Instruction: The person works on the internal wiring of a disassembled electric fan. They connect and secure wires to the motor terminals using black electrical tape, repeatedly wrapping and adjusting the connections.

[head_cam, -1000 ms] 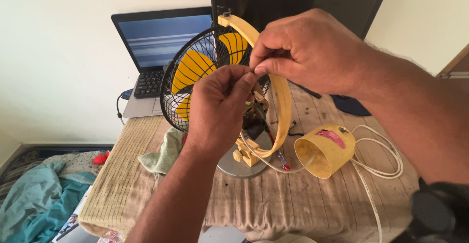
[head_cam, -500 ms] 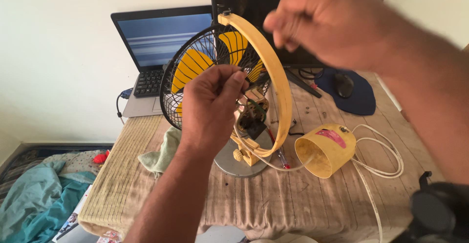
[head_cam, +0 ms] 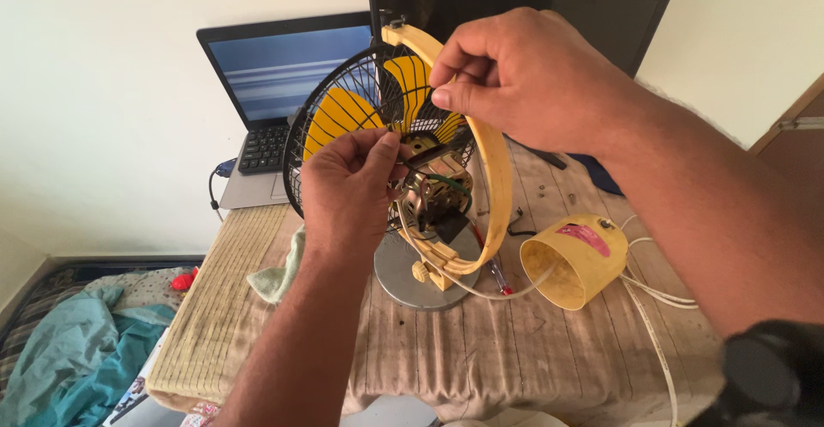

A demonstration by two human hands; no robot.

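One laptop (head_cam: 279,105) is seen at the back left of the desk (head_cam: 481,350), beside one fan (head_cam: 403,148) standing on a grey round base. A small dark part at the exposed motor (head_cam: 436,193) is pinched by the fingers of the left hand (head_cam: 352,187). The fingers of the right hand (head_cam: 524,79) are pressed together at the fan's yellow ring. One yellow cover (head_cam: 575,260) lies to the right, with one white cord (head_cam: 652,294).

Black wire fan grille (head_cam: 343,109), glossy yellow plastic frame (head_cam: 498,178), rough cloth-covered table (head_cam: 515,350).
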